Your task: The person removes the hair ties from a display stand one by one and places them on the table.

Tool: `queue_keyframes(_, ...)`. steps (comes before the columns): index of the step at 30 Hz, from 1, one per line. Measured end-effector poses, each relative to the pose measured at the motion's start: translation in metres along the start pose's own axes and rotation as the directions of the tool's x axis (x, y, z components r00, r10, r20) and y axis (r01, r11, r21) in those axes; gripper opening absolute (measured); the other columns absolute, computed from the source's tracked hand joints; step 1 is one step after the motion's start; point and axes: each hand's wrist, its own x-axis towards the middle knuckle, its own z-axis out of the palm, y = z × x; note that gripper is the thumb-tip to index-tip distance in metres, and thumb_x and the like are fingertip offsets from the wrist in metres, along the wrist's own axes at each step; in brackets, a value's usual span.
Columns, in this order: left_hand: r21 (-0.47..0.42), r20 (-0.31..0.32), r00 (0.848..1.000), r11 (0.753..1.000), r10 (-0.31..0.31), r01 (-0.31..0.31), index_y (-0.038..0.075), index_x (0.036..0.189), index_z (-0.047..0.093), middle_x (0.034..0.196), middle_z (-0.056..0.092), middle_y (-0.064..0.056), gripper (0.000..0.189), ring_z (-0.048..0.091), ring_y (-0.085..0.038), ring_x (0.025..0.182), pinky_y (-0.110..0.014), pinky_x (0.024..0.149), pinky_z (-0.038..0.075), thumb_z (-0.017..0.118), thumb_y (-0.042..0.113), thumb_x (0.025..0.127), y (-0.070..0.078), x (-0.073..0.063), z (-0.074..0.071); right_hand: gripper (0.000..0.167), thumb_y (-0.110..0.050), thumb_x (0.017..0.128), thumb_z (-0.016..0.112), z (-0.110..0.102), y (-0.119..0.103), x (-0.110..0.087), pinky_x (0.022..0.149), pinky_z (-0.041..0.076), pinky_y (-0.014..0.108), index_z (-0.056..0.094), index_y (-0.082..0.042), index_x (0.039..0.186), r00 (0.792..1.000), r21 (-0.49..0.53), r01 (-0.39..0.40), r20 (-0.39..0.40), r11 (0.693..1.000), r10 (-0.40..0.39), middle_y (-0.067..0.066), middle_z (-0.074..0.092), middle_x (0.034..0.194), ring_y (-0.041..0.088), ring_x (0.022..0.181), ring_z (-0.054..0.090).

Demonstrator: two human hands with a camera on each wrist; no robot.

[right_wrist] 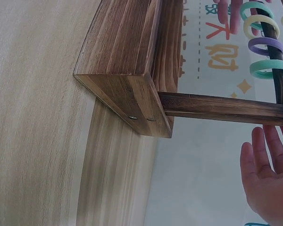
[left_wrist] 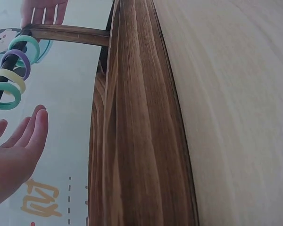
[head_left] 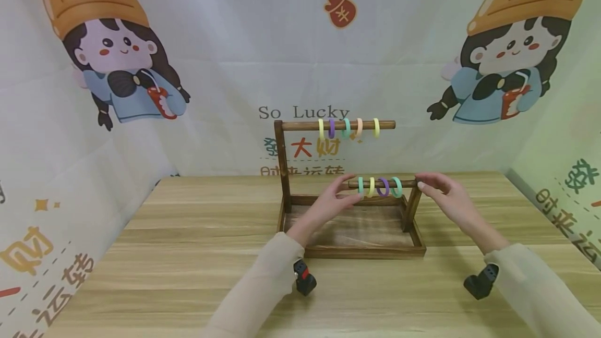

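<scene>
A dark wooden stand [head_left: 354, 253] has a tray base and two bars at different heights. On its lower bar hang several coloured rings: mint, yellow, purple [head_left: 383, 187] and another mint [right_wrist: 266, 69]. My left hand [head_left: 331, 198] is at the free end of that bar, thumb and fingers apart around it, close to the outermost mint ring [head_left: 360, 186]. In the left wrist view, the left hand's fingers [left_wrist: 37, 129] are extended, clear of the rings. At the top of the short post [head_left: 411, 207], my right hand [head_left: 448, 200] pinches the corner between thumb and fingers.
The upper bar [head_left: 300, 125] carries several more rings, among them a peach one [head_left: 359, 128], and rises on the tall left post [head_left: 283, 163]. Beneath the stand is a light wood table [head_left: 197, 254]. A printed cloth backdrop [head_left: 235, 40] surrounds the table's back and sides.
</scene>
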Motion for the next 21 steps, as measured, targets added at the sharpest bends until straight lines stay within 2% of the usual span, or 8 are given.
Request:
queue_keyframes(4, 0.009, -0.011, 1.000, 1.000, 0.000, 0.001, 0.017, 0.133, 0.037, 0.137, 0.027, -0.017, 0.054, 0.049, -0.027, 0.106, -0.039, 0.082, 0.045, 0.061, 0.020, 0.085, 0.0002, 0.0025, 0.0026, 0.044, -0.031, 0.093, 0.044, -0.0001, -0.0010, -0.0004, 0.084, 0.036, 0.046, 0.046, 0.001, 0.124, 1.000, 0.003, -0.001, 0.001, 1.000, 0.001, 0.019, 0.048, 0.120, 0.028, 0.107, 0.041)
queue_keyframes(5, 0.010, -0.011, 1.000, 1.000, -0.005, 0.005, 0.017, 0.133, 0.037, 0.138, 0.026, -0.016, 0.054, 0.049, -0.028, 0.105, -0.038, 0.081, 0.045, 0.060, 0.019, 0.085, 0.0041, 0.0007, 0.0033, 0.044, -0.031, 0.093, 0.044, -0.0001, -0.0015, -0.0006, 0.084, 0.036, 0.047, 0.046, 0.001, 0.124, 1.000, 0.005, -0.001, 0.001, 1.000, 0.001, 0.019, 0.048, 0.120, 0.028, 0.107, 0.041)
queue_keyframes(11, 0.015, -0.034, 0.999, 1.000, -0.024, 0.024, 0.020, 0.130, 0.042, 0.136, 0.032, -0.010, 0.050, 0.058, -0.022, 0.087, -0.042, 0.080, 0.045, 0.062, 0.020, 0.084, 0.0058, 0.0009, 0.0042, 0.044, -0.031, 0.093, 0.045, -0.0001, -0.0013, -0.0001, 0.083, 0.036, 0.044, 0.047, 0.001, 0.123, 1.000, 0.000, 0.004, 0.000, 1.000, -0.004, 0.019, 0.049, 0.119, 0.019, 0.104, 0.043)
queue_keyframes(12, 0.014, -0.038, 0.999, 1.000, -0.023, 0.023, 0.021, 0.129, 0.043, 0.135, 0.033, -0.009, 0.050, 0.059, -0.020, 0.084, -0.044, 0.081, 0.044, 0.063, 0.021, 0.083, 0.0022, 0.0032, 0.0038, 0.044, -0.031, 0.093, 0.045, -0.0002, -0.0009, 0.0000, 0.083, 0.036, 0.044, 0.047, 0.001, 0.123, 1.000, -0.001, 0.006, 0.000, 1.000, -0.006, 0.018, 0.049, 0.119, 0.017, 0.104, 0.043)
queue_keyframes(21, -0.060, -0.020, 1.000, 0.998, -0.007, 0.006, 0.021, 0.128, 0.044, 0.128, 0.041, -0.011, 0.048, 0.058, -0.025, 0.085, -0.048, 0.081, 0.043, 0.062, 0.018, 0.084, 0.0035, 0.0039, 0.0034, 0.043, -0.030, 0.093, 0.044, -0.0001, -0.0002, 0.0004, 0.083, 0.037, 0.040, 0.047, 0.000, 0.123, 1.000, -0.007, 0.012, 0.003, 1.000, -0.012, 0.017, 0.049, 0.119, 0.013, 0.102, 0.044)
